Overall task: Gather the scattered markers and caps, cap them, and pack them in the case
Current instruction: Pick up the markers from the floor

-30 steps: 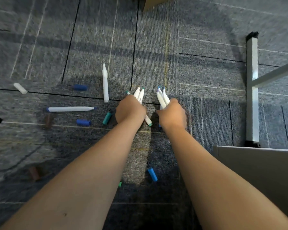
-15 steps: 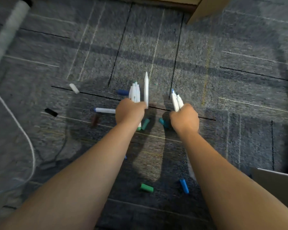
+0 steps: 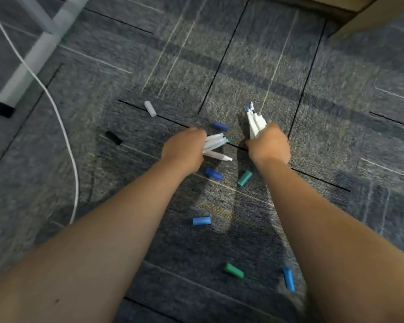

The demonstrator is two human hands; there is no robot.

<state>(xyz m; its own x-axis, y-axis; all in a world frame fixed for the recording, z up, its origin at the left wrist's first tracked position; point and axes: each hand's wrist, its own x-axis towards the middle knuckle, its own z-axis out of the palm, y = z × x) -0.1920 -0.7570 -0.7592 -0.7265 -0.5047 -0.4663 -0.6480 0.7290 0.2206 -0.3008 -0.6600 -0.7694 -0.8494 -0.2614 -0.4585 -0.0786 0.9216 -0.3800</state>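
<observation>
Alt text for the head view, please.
Over grey carpet, the left hand grips a bundle of uncapped white markers and the right hand grips another bundle. Blue, green, black and white caps lie loose around them.

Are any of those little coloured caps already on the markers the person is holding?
No: the markers in the left hand and right hand show bare tips, while caps such as the blue cap lie on the carpet.

Two bunches of white uncapped markers sit at frame centre: one [image 3: 216,145] fans rightward, the other [image 3: 255,123] points up. Loose caps lie on the carpet: white [image 3: 150,109] and black [image 3: 113,137] upper left, dark blue [image 3: 220,126] [image 3: 213,173], teal [image 3: 244,178], light blue [image 3: 201,220] [image 3: 289,279], green [image 3: 234,270] lower down.
</observation>
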